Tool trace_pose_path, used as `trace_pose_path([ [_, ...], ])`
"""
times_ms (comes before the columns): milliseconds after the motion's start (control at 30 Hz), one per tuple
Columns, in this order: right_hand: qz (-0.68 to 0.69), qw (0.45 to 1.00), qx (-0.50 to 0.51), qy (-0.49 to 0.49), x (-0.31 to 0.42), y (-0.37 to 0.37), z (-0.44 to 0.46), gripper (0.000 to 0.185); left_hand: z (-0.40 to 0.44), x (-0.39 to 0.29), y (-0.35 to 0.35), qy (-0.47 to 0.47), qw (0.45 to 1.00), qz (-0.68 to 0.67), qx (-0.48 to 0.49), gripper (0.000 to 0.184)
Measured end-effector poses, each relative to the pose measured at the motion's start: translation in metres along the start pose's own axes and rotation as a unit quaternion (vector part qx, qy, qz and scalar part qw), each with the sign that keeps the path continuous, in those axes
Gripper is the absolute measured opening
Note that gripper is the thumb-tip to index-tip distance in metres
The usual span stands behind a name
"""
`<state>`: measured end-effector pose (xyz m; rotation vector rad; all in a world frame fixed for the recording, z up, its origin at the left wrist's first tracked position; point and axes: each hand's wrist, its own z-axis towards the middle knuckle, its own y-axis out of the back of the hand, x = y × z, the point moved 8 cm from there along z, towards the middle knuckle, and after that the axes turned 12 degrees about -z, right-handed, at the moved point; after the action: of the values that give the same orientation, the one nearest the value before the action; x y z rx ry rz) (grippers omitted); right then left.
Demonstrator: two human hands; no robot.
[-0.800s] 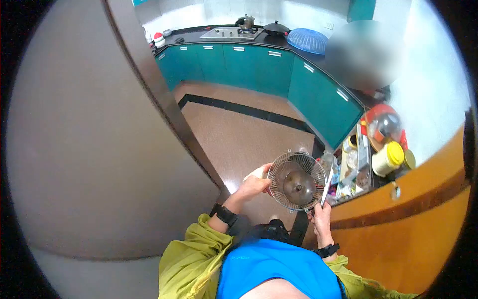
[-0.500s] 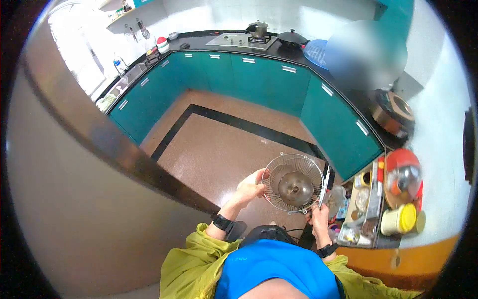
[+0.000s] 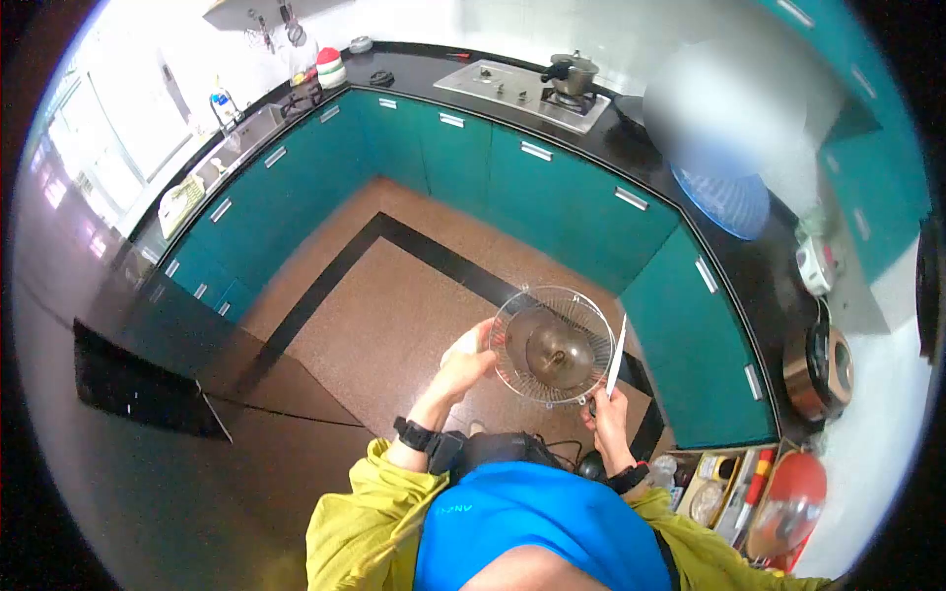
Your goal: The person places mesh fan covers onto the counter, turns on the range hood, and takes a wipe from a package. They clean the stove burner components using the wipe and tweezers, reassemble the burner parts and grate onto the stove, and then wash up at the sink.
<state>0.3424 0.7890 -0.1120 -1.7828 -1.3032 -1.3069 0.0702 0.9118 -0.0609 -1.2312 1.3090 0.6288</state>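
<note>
Kitchen, L-turned run of teal cabinets (image 3: 537,197) under a dark counter (image 3: 424,67), brown floor (image 3: 384,281) with a black border strip. Since half a second ago the view has swung round: more of the window (image 3: 113,113) and sink (image 3: 236,146) side shows at far left, and the rice cooker (image 3: 820,372) and blue mesh cover (image 3: 727,202) sit fully into view at right. Big grey panel that filled the left has given way to a dark glossy surface (image 3: 217,453). Orange wood at near right gone from sight. Grip on the wire piece looks unchanged.

Writing: short pale lettering on the blue shirt (image 3: 537,517), too small to read with certainty. Packets and jars in the tray (image 3: 695,502) at near right: no legible label.

Round wire cage (image 3: 537,310), smoky dome (image 3: 559,360) inside, held up over the floor, between the two hands. Left hand (image 3: 468,364) grips its left rim. Right hand (image 3: 608,416), just beside the cage's near right edge, is closed round the lower end of a thin pale strip (image 3: 618,357); whether it also touches the wire, I cannot tell.
</note>
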Motion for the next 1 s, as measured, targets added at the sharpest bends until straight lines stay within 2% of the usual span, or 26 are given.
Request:
trace_pose_path([
  [133, 0.014, 0.999, -0.003, -0.036, 0.034, -0.067, 0.100, 0.025, 0.096, -0.058, 0.053, -0.001, 1.000, 0.019, -0.007, 0.067],
  [167, 0.014, 0.999, 0.032, -0.017, 0.049, -0.088, 0.125, 0.026, 0.121, -0.070, 0.074, -0.007, 0.999, 0.022, -0.027, 0.067],
  [233, 0.010, 0.999, 0.023, -0.029, 0.061, -0.124, 0.182, 0.029, 0.175, -0.088, 0.103, 0.008, 0.999, -0.033, 0.013, 0.067],
  [300, 0.000, 0.999, 0.037, -0.026, 0.083, -0.164, 0.240, 0.032, 0.231, -0.109, 0.142, 0.003, 1.000, -0.029, 0.008, 0.068],
  [367, 0.002, 0.999, 0.042, -0.022, 0.113, -0.203, 0.294, 0.034, 0.284, -0.132, 0.191, -0.028, 0.999, -0.011, -0.046, 0.069],
  [433, 0.002, 0.997, 0.069, 0.031, 0.140, -0.247, 0.364, 0.038, 0.328, -0.175, 0.233, -0.062, 0.994, -0.044, -0.074, 0.069],
  [500, -0.008, 0.995, 0.092, 0.024, 0.185, -0.294, 0.420, 0.039, 0.368, -0.221, 0.274, -0.071, 0.987, -0.033, -0.138, 0.067],
  [567, -0.008, 0.995, 0.103, 0.010, 0.207, -0.344, 0.472, 0.040, 0.406, -0.235, 0.327, -0.089, 0.979, 0.023, -0.181, 0.065],
  [700, -0.009, 0.988, 0.144, 0.045, 0.291, -0.444, 0.583, 0.041, 0.480, -0.293, 0.423, -0.102, 0.962, -0.005, -0.252, 0.064],
  [800, 0.007, 0.980, 0.177, 0.095, 0.341, -0.523, 0.664, 0.033, 0.544, -0.329, 0.497, -0.132, 0.960, -0.036, -0.246, 0.064],
  [867, 0.004, 0.978, 0.185, 0.099, 0.388, -0.579, 0.713, 0.028, 0.593, -0.356, 0.548, -0.133, 0.949, -0.059, -0.279, 0.063],
  [1000, 0.014, 0.983, 0.160, 0.092, 0.434, -0.674, 0.799, 0.023, 0.706, -0.404, 0.648, -0.140, 0.958, -0.008, -0.250, 0.065],
])
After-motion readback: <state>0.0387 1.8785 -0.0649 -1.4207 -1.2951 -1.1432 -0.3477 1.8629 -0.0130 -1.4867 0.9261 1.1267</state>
